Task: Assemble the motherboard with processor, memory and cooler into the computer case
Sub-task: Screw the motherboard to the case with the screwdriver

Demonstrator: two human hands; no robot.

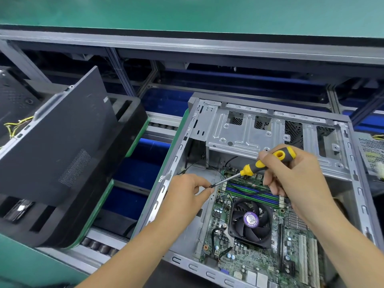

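Note:
An open grey computer case (245, 129) lies on its side at the right. Inside it sits a green motherboard (291, 256) with a black cooler fan (250, 222) and green-and-blue memory sticks (247, 191). My right hand (291, 175) grips a yellow-and-black screwdriver (257, 164) whose shaft points down-left. My left hand (187, 192) pinches a small dark screw (211, 186) at the screwdriver's tip, above the board's upper left corner.
A dark case side panel (58, 142) leans on a black case at the left, over a roller conveyor (99, 246) with green-edged pallets. A metal frame rail (187, 44) and a green surface run across the back. Another case with yellow wires shows at the far right (374, 150).

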